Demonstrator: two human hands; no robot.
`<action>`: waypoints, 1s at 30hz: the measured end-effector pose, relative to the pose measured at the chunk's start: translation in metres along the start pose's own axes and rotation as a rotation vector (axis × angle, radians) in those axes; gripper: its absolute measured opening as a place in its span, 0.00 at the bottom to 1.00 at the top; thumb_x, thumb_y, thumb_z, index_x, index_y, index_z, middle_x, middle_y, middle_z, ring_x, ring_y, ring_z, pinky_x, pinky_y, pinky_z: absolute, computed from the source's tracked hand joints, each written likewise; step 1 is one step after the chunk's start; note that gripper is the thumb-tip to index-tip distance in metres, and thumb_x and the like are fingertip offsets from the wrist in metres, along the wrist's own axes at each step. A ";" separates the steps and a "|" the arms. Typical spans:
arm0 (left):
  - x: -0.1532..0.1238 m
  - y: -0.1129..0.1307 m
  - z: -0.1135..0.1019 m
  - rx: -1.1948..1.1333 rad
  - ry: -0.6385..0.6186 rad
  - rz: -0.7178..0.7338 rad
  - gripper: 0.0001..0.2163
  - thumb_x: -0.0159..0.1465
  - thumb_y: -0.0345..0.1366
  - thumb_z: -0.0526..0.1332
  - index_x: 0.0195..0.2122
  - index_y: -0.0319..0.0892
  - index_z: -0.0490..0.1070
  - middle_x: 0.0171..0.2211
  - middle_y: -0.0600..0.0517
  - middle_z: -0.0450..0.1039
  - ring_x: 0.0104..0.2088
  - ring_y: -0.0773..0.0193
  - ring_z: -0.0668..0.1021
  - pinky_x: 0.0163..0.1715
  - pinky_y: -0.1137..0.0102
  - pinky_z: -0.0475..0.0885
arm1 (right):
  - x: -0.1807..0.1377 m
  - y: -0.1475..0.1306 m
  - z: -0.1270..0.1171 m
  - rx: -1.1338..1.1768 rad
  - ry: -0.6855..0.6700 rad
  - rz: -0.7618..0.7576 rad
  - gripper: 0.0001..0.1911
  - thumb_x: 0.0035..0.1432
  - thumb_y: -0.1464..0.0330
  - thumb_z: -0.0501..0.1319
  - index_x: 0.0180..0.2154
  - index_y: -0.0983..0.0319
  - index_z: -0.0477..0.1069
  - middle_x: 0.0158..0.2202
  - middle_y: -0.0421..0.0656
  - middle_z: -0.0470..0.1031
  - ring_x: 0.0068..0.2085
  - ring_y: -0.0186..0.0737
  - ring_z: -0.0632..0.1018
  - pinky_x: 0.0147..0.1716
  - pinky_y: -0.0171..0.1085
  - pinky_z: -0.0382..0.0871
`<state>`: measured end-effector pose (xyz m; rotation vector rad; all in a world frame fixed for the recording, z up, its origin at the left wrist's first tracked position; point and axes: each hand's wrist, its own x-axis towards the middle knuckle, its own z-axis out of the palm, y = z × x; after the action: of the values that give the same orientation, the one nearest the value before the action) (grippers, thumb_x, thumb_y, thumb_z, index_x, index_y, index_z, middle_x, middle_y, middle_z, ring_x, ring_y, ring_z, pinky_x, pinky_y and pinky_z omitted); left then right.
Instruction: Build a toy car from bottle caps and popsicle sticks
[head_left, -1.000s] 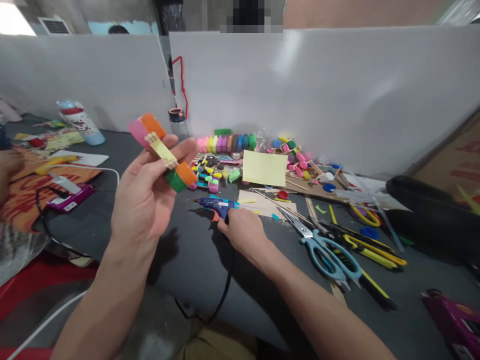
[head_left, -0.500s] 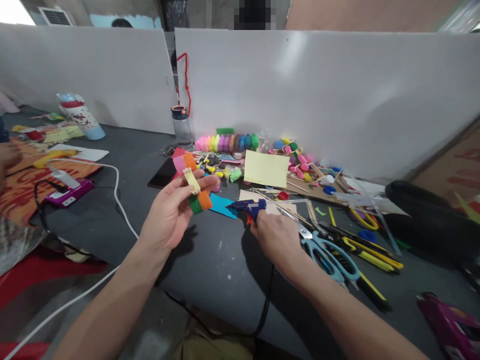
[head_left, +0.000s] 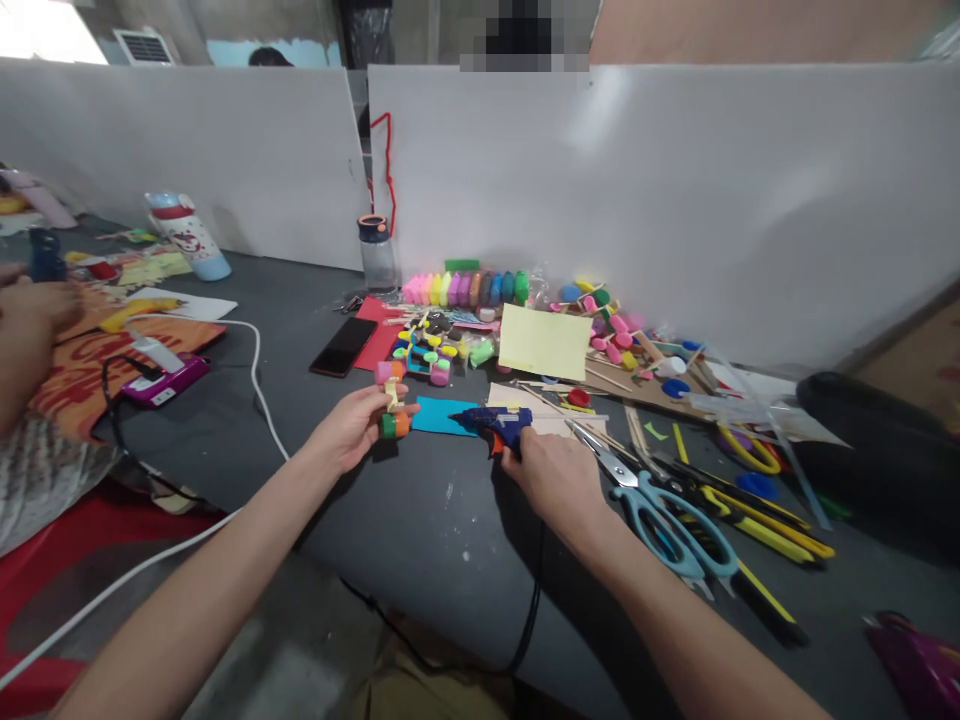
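The craft piece (head_left: 394, 424), made of pink, orange and green parts joined by a pale yellow strip, is at the left end of a blue strip (head_left: 431, 415) on the dark table (head_left: 450, 590). The left hand (head_left: 356, 425) pinches it between thumb and fingers. The right hand (head_left: 559, 470) is wrapped around the handle of a blue glue gun (head_left: 502, 425), a clear stick jutting from its rear; its nozzle points left over the blue strip, and whether they touch cannot be told. Light-blue scissors (head_left: 679, 530) lie just beside the right hand.

Farther left, a purple power block (head_left: 169, 382) has a white charger plugged in and a small label too tiny to read. An orange cloth (head_left: 75, 375) beyond it carries partly covered lettering, also unreadable. Past a pale yellow sheet (head_left: 544, 343) stands a row of small packs (head_left: 465, 290) in many colours, contents unclear. A clear bottle (head_left: 379, 265) with a dark lid stands near the white panel (head_left: 675, 200); its fill is hard to tell. The farther-left bottle (head_left: 191, 240) shows a printed cartoon figure.
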<state>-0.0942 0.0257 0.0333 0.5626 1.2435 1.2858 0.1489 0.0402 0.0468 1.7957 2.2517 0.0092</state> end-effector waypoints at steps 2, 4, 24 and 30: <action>0.009 0.000 -0.003 0.052 -0.013 -0.056 0.09 0.68 0.33 0.61 0.47 0.36 0.73 0.45 0.45 0.77 0.42 0.60 0.81 0.42 0.62 0.79 | -0.001 0.003 0.002 0.000 0.008 0.002 0.16 0.67 0.59 0.60 0.49 0.64 0.73 0.46 0.46 0.77 0.43 0.40 0.79 0.44 0.45 0.77; 0.015 0.001 -0.003 0.104 -0.039 -0.108 0.13 0.68 0.38 0.62 0.51 0.38 0.72 0.49 0.45 0.75 0.44 0.59 0.80 0.43 0.59 0.78 | -0.001 0.006 0.005 0.001 0.013 -0.002 0.16 0.67 0.59 0.60 0.48 0.64 0.73 0.46 0.46 0.77 0.43 0.40 0.79 0.44 0.45 0.77; 0.047 0.003 0.016 0.622 -0.178 -0.093 0.16 0.69 0.41 0.62 0.55 0.40 0.70 0.53 0.44 0.73 0.48 0.56 0.78 0.46 0.56 0.77 | -0.005 0.010 0.011 0.019 0.024 -0.036 0.16 0.67 0.59 0.60 0.48 0.64 0.73 0.44 0.45 0.77 0.42 0.40 0.80 0.43 0.45 0.77; 0.054 0.001 0.021 0.949 -0.152 0.047 0.16 0.68 0.40 0.62 0.54 0.40 0.71 0.54 0.45 0.73 0.49 0.55 0.78 0.47 0.56 0.77 | -0.013 0.015 0.015 0.014 0.078 -0.039 0.16 0.69 0.58 0.58 0.43 0.65 0.74 0.36 0.42 0.78 0.35 0.36 0.79 0.38 0.42 0.77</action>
<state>-0.0856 0.0818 0.0205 1.3329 1.6825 0.6005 0.1692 0.0292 0.0371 1.7877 2.3458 0.0568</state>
